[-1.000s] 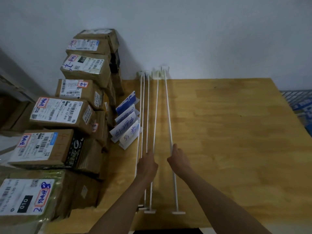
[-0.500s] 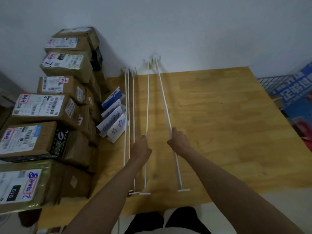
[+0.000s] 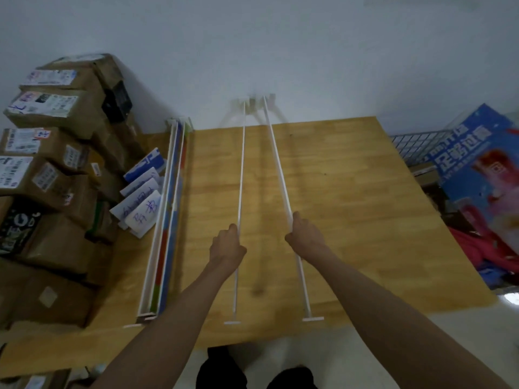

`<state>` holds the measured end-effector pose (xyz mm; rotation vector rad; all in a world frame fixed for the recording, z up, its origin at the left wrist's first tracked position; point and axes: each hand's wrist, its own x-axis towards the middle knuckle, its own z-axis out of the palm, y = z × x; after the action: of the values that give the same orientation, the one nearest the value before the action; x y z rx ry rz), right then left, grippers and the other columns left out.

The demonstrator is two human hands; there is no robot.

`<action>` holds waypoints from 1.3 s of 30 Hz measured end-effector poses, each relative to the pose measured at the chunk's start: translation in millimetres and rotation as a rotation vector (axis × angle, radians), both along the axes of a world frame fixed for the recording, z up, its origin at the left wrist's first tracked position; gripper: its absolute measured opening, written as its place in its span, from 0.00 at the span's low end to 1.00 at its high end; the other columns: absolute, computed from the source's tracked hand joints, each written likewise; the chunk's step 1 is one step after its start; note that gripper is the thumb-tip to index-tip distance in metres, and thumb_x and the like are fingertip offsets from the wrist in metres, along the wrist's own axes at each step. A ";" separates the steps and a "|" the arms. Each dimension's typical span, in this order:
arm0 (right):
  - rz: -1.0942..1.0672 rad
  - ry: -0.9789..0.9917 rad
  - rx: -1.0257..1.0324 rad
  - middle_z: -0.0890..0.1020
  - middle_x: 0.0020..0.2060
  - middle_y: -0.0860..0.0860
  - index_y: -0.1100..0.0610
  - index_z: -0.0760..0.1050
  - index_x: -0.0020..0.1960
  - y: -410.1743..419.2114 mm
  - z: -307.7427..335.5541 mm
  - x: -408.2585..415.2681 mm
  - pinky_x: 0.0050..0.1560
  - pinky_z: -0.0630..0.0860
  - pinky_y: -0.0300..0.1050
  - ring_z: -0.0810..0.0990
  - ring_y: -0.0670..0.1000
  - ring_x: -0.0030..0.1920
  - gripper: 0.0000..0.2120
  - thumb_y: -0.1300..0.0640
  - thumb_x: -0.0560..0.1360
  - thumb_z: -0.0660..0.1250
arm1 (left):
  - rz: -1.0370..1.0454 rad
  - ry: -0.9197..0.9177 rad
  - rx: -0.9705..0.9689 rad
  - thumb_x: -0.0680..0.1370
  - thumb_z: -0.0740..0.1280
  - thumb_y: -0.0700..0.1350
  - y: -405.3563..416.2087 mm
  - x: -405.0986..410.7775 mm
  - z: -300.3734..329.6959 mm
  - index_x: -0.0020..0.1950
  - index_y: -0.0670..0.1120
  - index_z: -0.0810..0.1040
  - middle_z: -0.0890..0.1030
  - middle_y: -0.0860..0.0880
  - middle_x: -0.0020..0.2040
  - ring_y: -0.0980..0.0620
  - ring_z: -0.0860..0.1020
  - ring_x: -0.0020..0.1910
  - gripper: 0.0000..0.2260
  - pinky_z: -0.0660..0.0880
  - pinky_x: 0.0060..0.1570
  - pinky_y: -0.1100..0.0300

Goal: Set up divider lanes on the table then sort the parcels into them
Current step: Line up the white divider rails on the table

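Two white dividers [image 3: 241,175], each gripped by one of the hands [image 3: 227,245], run lengthwise toward the wall [image 3: 280,51].

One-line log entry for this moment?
phase: lane setup | left hand: grips divider rod | right hand: grips second rod | parcels: stacked left, unsorted

Parcels [image 3: 50,175] stacked left of dividers [image 3: 241,175] on table [image 3: 365,220].
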<state>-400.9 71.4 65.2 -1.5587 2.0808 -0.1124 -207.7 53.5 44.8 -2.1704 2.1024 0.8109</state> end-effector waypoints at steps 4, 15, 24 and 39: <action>-0.015 0.028 -0.003 0.78 0.55 0.61 0.61 0.64 0.64 20.9 1.2 -57.4 0.43 0.69 0.49 0.79 0.64 0.55 0.18 0.60 0.77 0.64 | 0.000 -0.007 -0.008 0.76 0.69 0.41 14.0 -52.3 7.8 0.66 0.43 0.70 0.77 0.42 0.58 0.40 0.77 0.55 0.19 0.72 0.41 0.54; -0.114 0.071 0.006 0.78 0.55 0.61 0.60 0.65 0.64 39.5 12.2 -195.7 0.46 0.73 0.52 0.79 0.65 0.55 0.19 0.59 0.76 0.65 | -0.014 -0.018 -0.029 0.75 0.69 0.43 17.4 -152.5 8.3 0.67 0.44 0.71 0.79 0.41 0.55 0.39 0.79 0.53 0.21 0.75 0.42 0.53; -0.173 0.106 0.023 0.74 0.45 0.55 0.59 0.64 0.63 6.3 5.5 -274.0 0.38 0.77 0.53 0.78 0.59 0.43 0.16 0.60 0.78 0.64 | -0.051 0.035 -0.029 0.74 0.70 0.42 -9.2 -221.6 -15.7 0.64 0.43 0.71 0.79 0.42 0.54 0.39 0.79 0.51 0.19 0.76 0.41 0.51; -0.091 0.104 0.152 0.74 0.45 0.54 0.58 0.64 0.62 1.3 -42.2 -383.1 0.39 0.72 0.50 0.75 0.57 0.43 0.15 0.60 0.78 0.63 | 0.016 0.017 0.052 0.75 0.68 0.42 6.3 -330.0 -38.5 0.66 0.43 0.69 0.78 0.42 0.56 0.39 0.79 0.52 0.20 0.77 0.45 0.50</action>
<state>-784.1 72.7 22.9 -1.4072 2.1855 0.0946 -537.7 59.8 6.3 -2.1652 2.0499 0.8784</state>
